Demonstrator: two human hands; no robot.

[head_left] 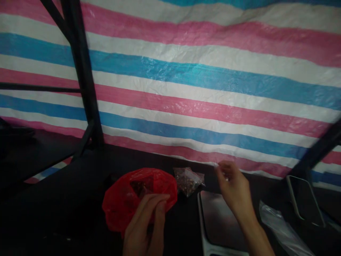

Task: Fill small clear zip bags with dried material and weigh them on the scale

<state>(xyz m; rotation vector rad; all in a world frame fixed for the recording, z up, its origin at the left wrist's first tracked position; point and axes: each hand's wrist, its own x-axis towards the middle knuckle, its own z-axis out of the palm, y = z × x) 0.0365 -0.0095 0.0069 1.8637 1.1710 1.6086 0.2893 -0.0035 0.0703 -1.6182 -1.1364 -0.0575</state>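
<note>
1. Left hand (145,225) at the open red bag (114,209), on the table (87,213); I cannot tell whether it grips the rim;
2. Right hand (234,186) by the scale's (221,220) far end, fingertips pinching blurred clear plastic (216,165);
3. Small packets (188,182) between bag and scale; phone (306,201) farther right.

One red bag (117,206), one scale (220,220), one phone (306,199), perhaps two filled packets (187,182).

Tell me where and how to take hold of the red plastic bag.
Probably best to pinch the red plastic bag by its right rim, coming from the near side, beside the left hand: the mouth gapes upward, leaving a thin, loose edge.
</note>
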